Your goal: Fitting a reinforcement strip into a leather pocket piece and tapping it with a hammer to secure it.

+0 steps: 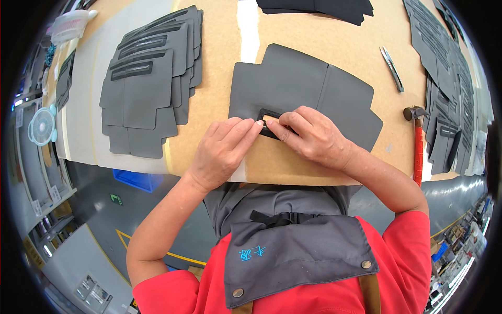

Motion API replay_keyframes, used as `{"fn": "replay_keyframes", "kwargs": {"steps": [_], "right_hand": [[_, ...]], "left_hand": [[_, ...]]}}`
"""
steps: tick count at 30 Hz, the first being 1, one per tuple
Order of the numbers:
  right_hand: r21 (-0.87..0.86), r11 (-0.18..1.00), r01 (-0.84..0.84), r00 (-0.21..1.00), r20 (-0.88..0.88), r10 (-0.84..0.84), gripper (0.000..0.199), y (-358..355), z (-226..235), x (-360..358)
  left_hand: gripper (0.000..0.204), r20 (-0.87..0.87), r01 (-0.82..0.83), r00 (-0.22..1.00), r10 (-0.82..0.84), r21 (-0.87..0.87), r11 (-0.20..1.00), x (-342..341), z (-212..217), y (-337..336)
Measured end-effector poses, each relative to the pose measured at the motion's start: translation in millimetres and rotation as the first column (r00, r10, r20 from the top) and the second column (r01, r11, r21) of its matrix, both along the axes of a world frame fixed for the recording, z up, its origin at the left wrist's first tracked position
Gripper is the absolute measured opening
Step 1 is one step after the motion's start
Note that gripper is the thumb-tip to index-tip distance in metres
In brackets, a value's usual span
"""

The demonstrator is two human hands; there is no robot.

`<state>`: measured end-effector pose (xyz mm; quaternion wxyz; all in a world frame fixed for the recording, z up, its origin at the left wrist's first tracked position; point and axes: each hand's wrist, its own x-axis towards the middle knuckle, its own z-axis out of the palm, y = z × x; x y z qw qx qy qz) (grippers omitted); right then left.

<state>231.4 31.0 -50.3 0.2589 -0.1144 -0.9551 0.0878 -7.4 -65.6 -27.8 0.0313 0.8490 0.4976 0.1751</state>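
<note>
The left hand [222, 149] is bunching its fingers narrowly, their tips touching the left side of a black rectangular frame [270, 112] around a slot in a dark grey sheet panel [298, 78]. The right hand [314, 138] is bringing its thumb and forefinger close together at the frame's right part, the thumb tip reaching into the opening; I cannot tell whether either hand is pinching the rim. The panel is lying flat near the middle of the worktable's [209, 94] near edge, its slotted side facing the wearer. Toward the left edge, a fanned stack of grey panels [141, 91] is overlapping in layers. Black sheets [314, 5] are lying by the far edge. Toward the right edge, thread snips [392, 69] are lying beyond a hammer [418, 141], whose red handle is pointing to the near edge. More slotted grey panels [444, 104] are lining the right edge.
</note>
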Motion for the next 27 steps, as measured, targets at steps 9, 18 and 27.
{"fn": "replay_keyframes", "kwargs": {"steps": [9,18,27], "right_hand": [[-0.007,1.000,-0.010,1.000,-0.010,0.010,0.038,0.3,-1.9,0.2],[-0.006,1.000,-0.010,1.000,-0.013,0.010,0.040,0.5,-1.9,-0.2],[-0.015,1.000,-0.009,1.000,-0.006,0.009,0.050,-1.6,-3.8,0.7]], "left_hand": [[0.045,0.064,-0.068,0.996,0.069,-0.028,0.997,3.5,4.0,-0.4],[0.046,0.080,-0.097,0.992,0.099,-0.024,0.995,6.5,-2.2,-2.4],[0.051,0.041,-0.050,0.998,0.052,-0.044,0.998,2.5,0.3,-4.5]]}}
